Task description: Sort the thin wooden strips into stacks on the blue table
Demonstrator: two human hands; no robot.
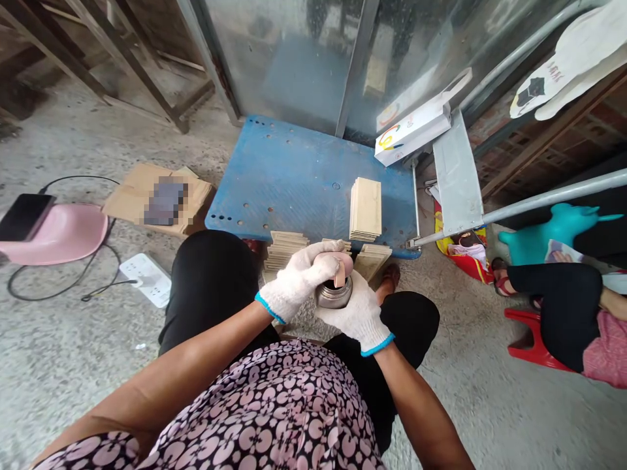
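Observation:
Both my hands wear white knit gloves with blue cuffs and meet over my knees. My right hand [360,313] grips a steel flask [334,294] from below and the side. My left hand [298,277] is closed on the flask's pink lid [337,264], which sits on the flask's mouth. Just beyond my hands lie stacks of thin pale wooden slats [284,248] at the near edge of a blue metal platform [294,176]. A taller stack of slats [366,209] stands on the platform's right side.
A pink plastic seat [59,235] with a dark phone [24,215], a white power strip [147,277] and flattened cardboard [157,199] lie on the concrete floor at left. Another person's leg [553,287], a red stool [531,343] and a teal toy [548,232] are at right.

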